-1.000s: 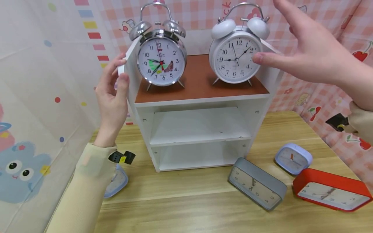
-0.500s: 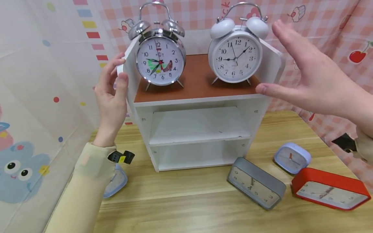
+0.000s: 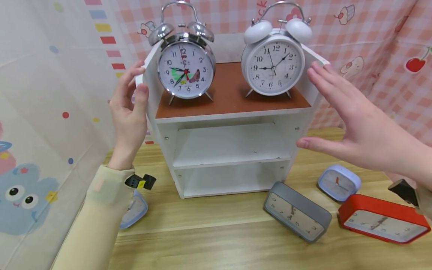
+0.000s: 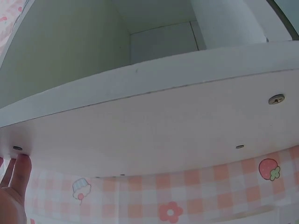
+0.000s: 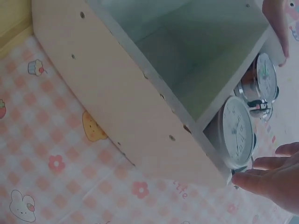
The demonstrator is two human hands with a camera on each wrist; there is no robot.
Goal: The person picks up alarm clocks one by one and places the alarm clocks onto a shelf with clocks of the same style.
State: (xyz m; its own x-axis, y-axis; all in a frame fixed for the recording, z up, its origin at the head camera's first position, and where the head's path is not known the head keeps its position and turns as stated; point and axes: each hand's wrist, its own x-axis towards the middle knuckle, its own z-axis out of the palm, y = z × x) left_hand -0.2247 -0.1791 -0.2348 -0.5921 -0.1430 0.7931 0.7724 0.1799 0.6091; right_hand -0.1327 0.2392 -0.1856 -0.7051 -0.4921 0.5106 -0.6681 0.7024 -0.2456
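In the head view, a white shelf unit stands on the table, its brown top board carrying two twin-bell alarm clocks. The silver alarm clock is on the left and the white alarm clock on the right. My left hand holds the front edge of the left side panel, thumb low and fingers curled above it. Spread wide, my right hand is beside the right side panel, its fingertips right at the panel's upper corner. Nothing is in its grasp. The right wrist view shows the right fingers near that corner.
Right of the shelf lie a grey clock, a small lavender clock and a red clock. A light blue clock is partly hidden behind the left sleeve. Patterned cloth hangs behind and at both sides.
My right hand has moved down from in front of the white alarm clock to beside the right side panel. My left hand and the clocks stay in place.
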